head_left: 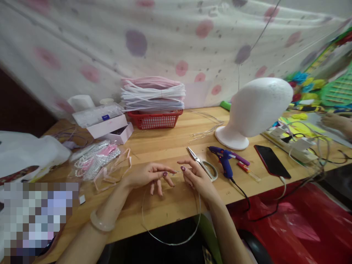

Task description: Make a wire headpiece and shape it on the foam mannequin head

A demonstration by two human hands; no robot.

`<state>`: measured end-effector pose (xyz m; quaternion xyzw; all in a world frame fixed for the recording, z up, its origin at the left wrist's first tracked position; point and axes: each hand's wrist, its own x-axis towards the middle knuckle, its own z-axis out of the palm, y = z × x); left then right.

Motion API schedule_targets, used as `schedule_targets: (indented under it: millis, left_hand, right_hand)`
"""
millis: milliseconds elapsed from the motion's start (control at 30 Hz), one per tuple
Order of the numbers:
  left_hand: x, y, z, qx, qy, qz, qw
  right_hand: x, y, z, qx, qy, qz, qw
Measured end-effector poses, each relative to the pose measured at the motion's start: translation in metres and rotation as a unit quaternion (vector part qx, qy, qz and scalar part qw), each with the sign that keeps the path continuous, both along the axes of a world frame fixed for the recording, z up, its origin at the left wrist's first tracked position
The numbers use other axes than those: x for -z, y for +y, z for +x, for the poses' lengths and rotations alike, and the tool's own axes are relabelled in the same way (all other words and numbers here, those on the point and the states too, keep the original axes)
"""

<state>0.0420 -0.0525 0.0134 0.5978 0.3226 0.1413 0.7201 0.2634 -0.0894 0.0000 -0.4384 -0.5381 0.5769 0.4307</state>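
My left hand [148, 176] and my right hand [196, 176] meet over the front of the wooden table [165, 146]. Each pinches one end of a thin clear hoop [172, 242], a wire or band that loops down past the table edge toward me. The fingertips of both hands nearly touch at the middle. A pale bangle [100, 222] sits on my left wrist. Scissors [203, 165] lie just right of my right hand.
A blue glue gun [225, 159], a red phone [271, 161] and a white foam head [254, 110] stand to the right. A red basket [155, 119] with stacked bands, pink boxes [110, 128] and bagged beads [95, 157] lie left. Another person's hand [337, 123] shows far right.
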Motion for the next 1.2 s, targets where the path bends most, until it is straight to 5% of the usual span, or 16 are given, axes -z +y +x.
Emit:
schedule_targets:
  millis: [100,267,500,700,1000,1200]
  left_hand:
    - [-0.001,-0.003,0.006,-0.066,0.045,0.062,0.995]
    - [0.003,-0.006,0.017,-0.206,0.116,0.212,0.948]
    - [0.002,-0.007,0.018,-0.172,0.097,0.261,0.945]
    - [0.004,-0.006,0.016,-0.142,0.088,0.233,0.958]
    - [0.002,-0.006,0.015,-0.122,0.131,0.248,0.952]
    - [0.005,-0.006,0.018,-0.172,0.147,0.265,0.937]
  right_hand:
    - [0.006,0.003,-0.003,0.035,0.015,-0.005,0.999]
    - [0.011,0.001,-0.008,0.055,-0.024,-0.002,0.998]
    - [-0.006,0.0,-0.009,-0.02,-0.227,0.1,0.969]
    - [-0.006,0.003,-0.008,-0.029,-0.227,0.094,0.969]
    - [0.006,0.008,-0.005,-0.058,-0.097,0.007,0.994]
    - [0.002,0.01,-0.005,-0.036,-0.128,0.019,0.991]
